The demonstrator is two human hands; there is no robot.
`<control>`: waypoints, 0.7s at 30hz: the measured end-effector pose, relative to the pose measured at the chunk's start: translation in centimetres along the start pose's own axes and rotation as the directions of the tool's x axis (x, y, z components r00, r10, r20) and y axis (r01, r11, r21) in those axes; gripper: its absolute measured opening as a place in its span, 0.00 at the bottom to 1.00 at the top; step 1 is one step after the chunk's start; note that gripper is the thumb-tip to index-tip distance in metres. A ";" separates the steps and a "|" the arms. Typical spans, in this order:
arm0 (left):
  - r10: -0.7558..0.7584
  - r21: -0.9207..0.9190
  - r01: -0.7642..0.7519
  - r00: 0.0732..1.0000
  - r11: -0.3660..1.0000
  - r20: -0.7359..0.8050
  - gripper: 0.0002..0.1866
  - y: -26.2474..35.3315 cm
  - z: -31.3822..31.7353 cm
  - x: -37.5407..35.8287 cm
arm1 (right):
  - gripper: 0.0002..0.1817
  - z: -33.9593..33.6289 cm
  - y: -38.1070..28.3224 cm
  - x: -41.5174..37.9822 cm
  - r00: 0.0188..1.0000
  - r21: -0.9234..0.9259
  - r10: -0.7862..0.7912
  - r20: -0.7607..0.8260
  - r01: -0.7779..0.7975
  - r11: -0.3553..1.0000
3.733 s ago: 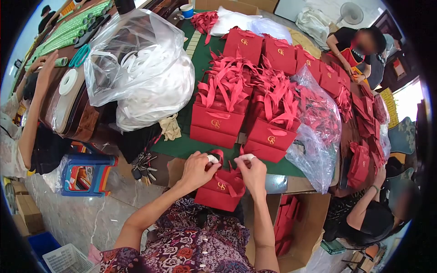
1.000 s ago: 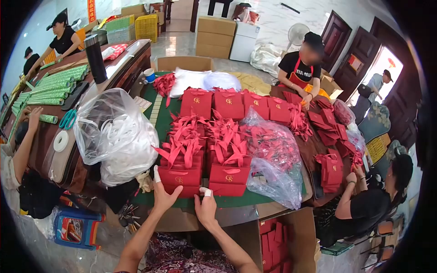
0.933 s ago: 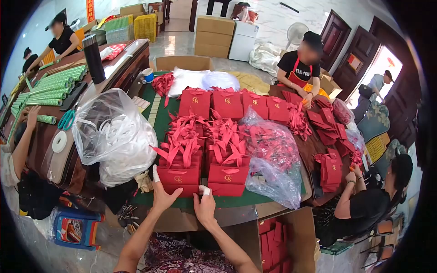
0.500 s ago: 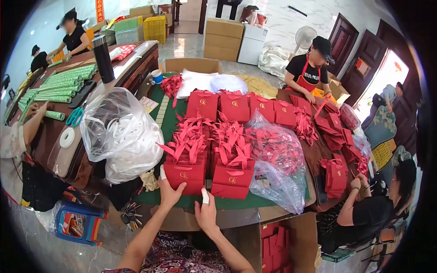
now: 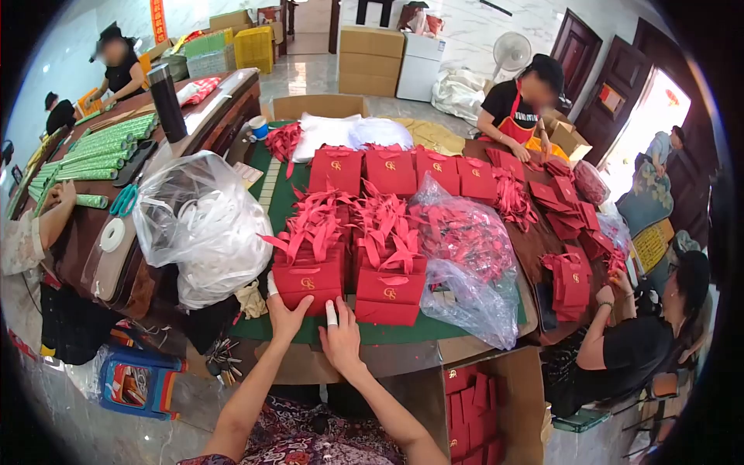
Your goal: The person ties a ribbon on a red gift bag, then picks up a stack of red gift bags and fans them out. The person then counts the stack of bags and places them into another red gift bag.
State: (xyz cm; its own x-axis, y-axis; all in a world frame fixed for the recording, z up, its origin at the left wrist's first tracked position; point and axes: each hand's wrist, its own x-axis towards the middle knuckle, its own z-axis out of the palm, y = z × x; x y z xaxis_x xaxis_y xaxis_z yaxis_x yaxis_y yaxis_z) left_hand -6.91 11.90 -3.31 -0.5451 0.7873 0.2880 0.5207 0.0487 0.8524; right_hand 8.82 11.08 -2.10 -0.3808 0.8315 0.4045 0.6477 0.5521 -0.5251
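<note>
Two rows of red paper gift bags with gold lettering stand on the green table mat, red ribbons spilling over their tops. My left hand (image 5: 285, 316) rests against the lower left corner of the front left gift bag (image 5: 308, 283). Its thumb lies along the bag's front and its fingers are spread up the left side. My right hand (image 5: 339, 333) touches near the same bag's lower right corner, fingers stretched out. White coverings show on a finger of each hand. Beside this row stands the front right gift bag (image 5: 389, 291), apart from my hands.
A clear bag of red ribbons (image 5: 461, 240) lies to the right, and a clear bag of white ribbons (image 5: 213, 225) to the left. An open carton (image 5: 504, 403) with red bags stands below the table edge. Several co-workers handle items around the tables.
My right hand has shifted left, from the gap between the two front bags to the left bag's lower edge. My left hand stays at that bag's corner. The view has tilted slightly.
</note>
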 end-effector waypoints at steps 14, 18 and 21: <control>0.005 -0.274 0.018 0.997 0.961 0.079 0.57 -0.2 -1.1 2.0 | 0.37 -1.8 -0.5 -0.1 0.985 0.343 0.154 -0.078 -0.118 0.932; -0.053 -0.381 0.131 0.977 0.915 0.208 0.56 -1.6 -0.6 3.5 | 0.45 -0.9 -0.7 3.7 0.973 0.434 0.231 0.007 -0.211 0.876; -0.058 -0.449 0.164 0.969 0.878 0.242 0.54 -2.1 -0.1 4.6 | 0.49 0.3 0.2 6.0 0.949 0.462 0.308 0.070 -0.304 0.833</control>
State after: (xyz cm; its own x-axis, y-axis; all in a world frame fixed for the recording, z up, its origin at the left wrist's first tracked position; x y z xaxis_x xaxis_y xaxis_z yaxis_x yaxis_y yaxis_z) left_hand -10.57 15.40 -3.71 -0.3989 0.9085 0.1243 0.0731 -0.1036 0.9919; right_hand 6.45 16.26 -0.03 -0.2081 0.9632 0.1700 0.3503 0.2357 -0.9065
